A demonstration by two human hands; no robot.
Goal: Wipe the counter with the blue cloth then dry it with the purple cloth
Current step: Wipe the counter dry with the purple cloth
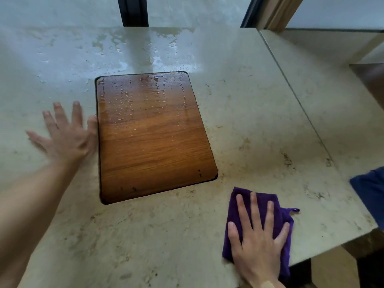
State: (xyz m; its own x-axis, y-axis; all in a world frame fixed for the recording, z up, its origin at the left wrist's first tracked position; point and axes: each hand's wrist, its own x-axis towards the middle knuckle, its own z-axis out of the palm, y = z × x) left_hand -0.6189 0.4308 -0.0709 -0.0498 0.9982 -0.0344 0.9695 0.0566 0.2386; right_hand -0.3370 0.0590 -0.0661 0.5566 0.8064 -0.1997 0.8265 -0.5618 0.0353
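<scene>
The purple cloth [239, 206] lies folded on the beige stone counter [259, 125] near its front right edge. My right hand [257, 240] presses flat on it with straight, spread fingers. My left hand [66, 134] rests flat on the counter, fingers spread, its fingertips touching the left edge of a wooden panel [151, 134] set into the counter. Water streaks and droplets cover the far part of the counter and the upper half of the panel. The blue cloth [372, 190] shows partly at the right frame edge, on the counter's right side.
A dark window post [135, 11] stands behind the counter. A seam [295, 100] runs along the counter's right section, and the counter's corner [374, 227] drops off at the right with a gap below.
</scene>
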